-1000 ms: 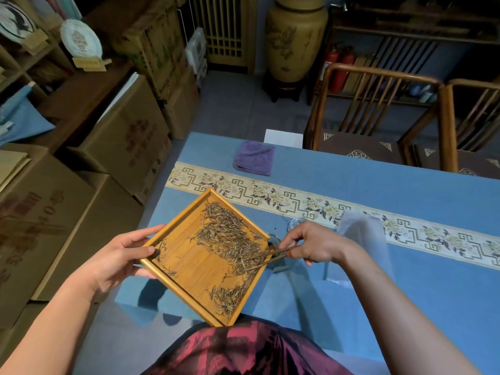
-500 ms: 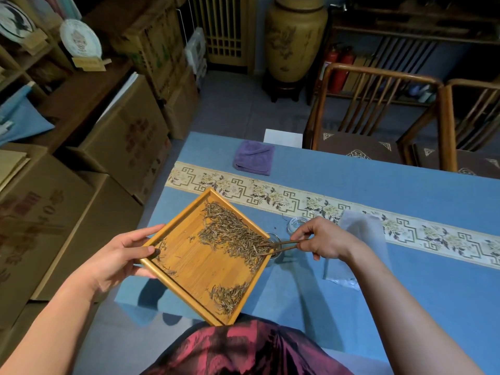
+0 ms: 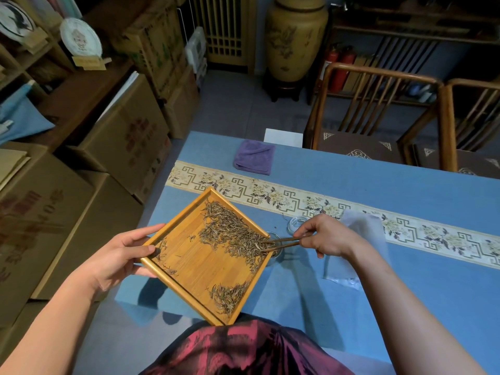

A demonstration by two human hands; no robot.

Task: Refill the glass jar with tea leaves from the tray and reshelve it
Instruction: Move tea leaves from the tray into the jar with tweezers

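I see the left hand [image 3: 119, 257] gripping the left corner of the bamboo tray [image 3: 189, 269], thumb on the rim and fingers curled under it, so the tray hangs tilted over the near left edge of the blue table [image 3: 405, 307]. The right hand [image 3: 328, 236] pinches a pair of wooden tongs [image 3: 281, 243], whose tips reach into the tea leaves [image 3: 235, 234] heaped against the tray's right rim. A smaller clump of leaves lies by the tray's near corner. The glass jar [image 3: 274, 240] stands on the table just under that right rim, mostly hidden by tray and tongs; I cannot tell how full it is. Its glass lid [image 3: 296, 223] rests just beyond the right hand, near the patterned runner [image 3: 351, 209]. A clear plastic bag [image 3: 357, 247] lies behind the right wrist, and a purple cloth [image 3: 253, 161] sits folded at the far edge.
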